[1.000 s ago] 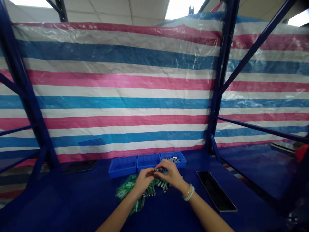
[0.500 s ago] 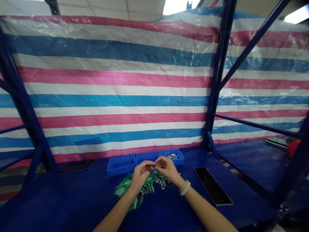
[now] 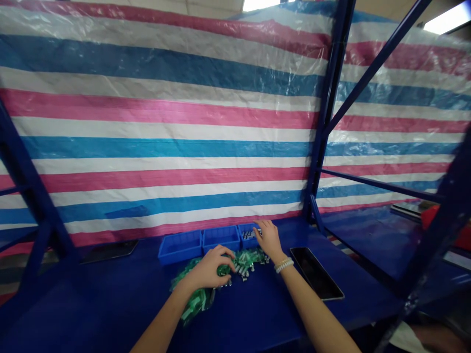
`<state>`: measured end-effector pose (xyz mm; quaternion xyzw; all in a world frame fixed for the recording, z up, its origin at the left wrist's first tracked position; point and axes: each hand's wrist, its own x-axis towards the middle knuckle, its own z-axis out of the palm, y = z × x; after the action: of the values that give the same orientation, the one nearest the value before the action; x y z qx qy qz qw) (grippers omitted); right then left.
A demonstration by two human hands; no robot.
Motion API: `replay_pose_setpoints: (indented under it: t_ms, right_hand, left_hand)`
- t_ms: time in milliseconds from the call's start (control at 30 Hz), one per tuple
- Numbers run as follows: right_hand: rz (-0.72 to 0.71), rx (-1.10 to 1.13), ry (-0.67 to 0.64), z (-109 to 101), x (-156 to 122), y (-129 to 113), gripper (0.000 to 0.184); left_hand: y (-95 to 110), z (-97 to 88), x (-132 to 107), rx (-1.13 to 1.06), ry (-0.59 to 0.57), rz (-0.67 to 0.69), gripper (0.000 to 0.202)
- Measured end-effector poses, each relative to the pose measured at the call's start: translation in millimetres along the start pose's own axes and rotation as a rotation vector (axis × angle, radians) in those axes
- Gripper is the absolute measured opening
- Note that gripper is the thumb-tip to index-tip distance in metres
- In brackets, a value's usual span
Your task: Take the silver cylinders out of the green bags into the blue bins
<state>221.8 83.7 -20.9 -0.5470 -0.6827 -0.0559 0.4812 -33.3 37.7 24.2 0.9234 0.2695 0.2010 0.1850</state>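
My left hand (image 3: 210,267) rests curled on a pile of small green and clear bags (image 3: 195,294) and small metal cylinders (image 3: 243,269) on the blue table; what its fingers pinch is too small to name. My right hand (image 3: 269,237), with a pale bead bracelet on the wrist, reaches with fingers spread over the rightmost of three small blue bins (image 3: 246,234), which holds several metal pieces. The other two bins (image 3: 180,245) look bare inside.
A dark flat tray (image 3: 316,272) lies right of my right hand. Another dark flat plate (image 3: 108,251) lies at the back left. Blue rack posts (image 3: 324,122) and a striped tarp (image 3: 165,137) close off the back of the table.
My hands were together holding a small metal piece; now they have parted. The right hand went up to the rightmost bin and the left dropped onto the pile. The camera tilted.
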Motion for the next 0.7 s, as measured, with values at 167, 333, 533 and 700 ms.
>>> replay_pose_setpoints:
  t_ms: [167,333,533,700]
  right_hand:
    - [-0.072,-0.013,-0.03,-1,-1,-16,0.02]
    - [-0.103,0.168,-0.013,-3,-5,-30,0.018]
    - [0.065,0.534,-0.062,0,-20,-43,0.02]
    - [0.194,0.82,-0.319,-5,-25,-55,0.027]
  left_hand:
    - [3,4.5,-3,0.147,-0.114,0.008,0.022]
    - [7,11.9,0,0.174,-0.065,0.068,0.011]
    - [11,14.8,3,0.033,0.019,0.032,0.007]
    - [9,19.1,9,-0.135,0.204,-0.059,0.008]
